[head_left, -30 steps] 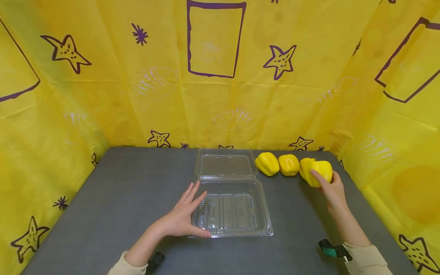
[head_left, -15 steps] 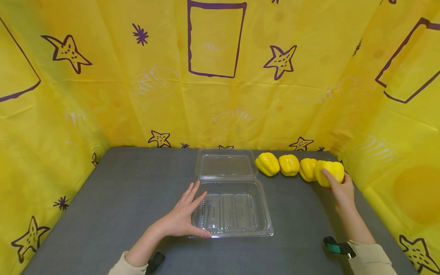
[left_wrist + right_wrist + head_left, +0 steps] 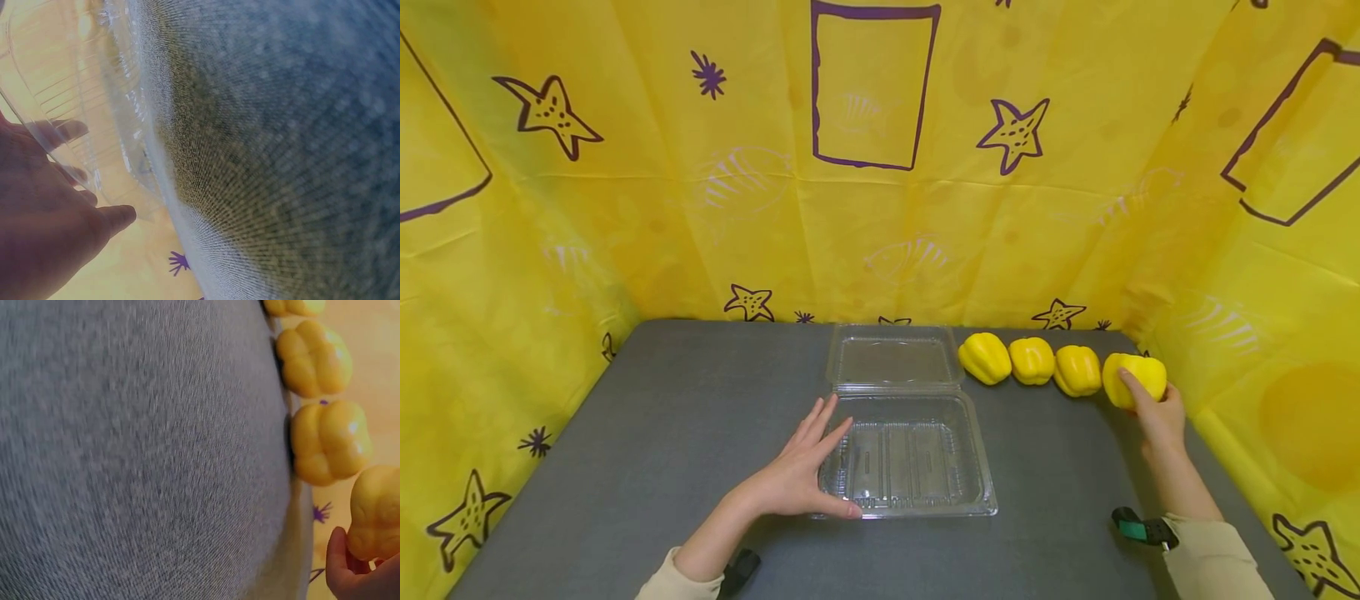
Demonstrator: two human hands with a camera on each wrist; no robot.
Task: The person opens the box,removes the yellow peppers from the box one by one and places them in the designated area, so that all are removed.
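Note:
At the right of the head view, my right hand [image 3: 1163, 417] grips a yellow bell pepper [image 3: 1135, 381], thumb on its near side. The right wrist view shows this same pepper [image 3: 378, 512] between thumb and fingers. An open-lidded clear plastic container [image 3: 977, 454] lies mid-table, its lid [image 3: 891, 358] folded back to the rear. My left hand [image 3: 801, 471] rests against the container's left side, fingers straight and spread, thumb along the front rim. Through the clear wall, some of its fingertips [image 3: 75, 129] show in the left wrist view.
Three more yellow bell peppers sit in a row right of the lid: one beside it [image 3: 985, 358], one in the middle [image 3: 1032, 361] and one [image 3: 1077, 371] nearest my right hand. A yellow patterned curtain [image 3: 880, 233] surrounds the grey table [image 3: 700, 400] at back and sides.
My right hand has moved right with its bell pepper, away from the row, and a gap now shows between that pepper and its neighbour. The left hand and container have stayed put.

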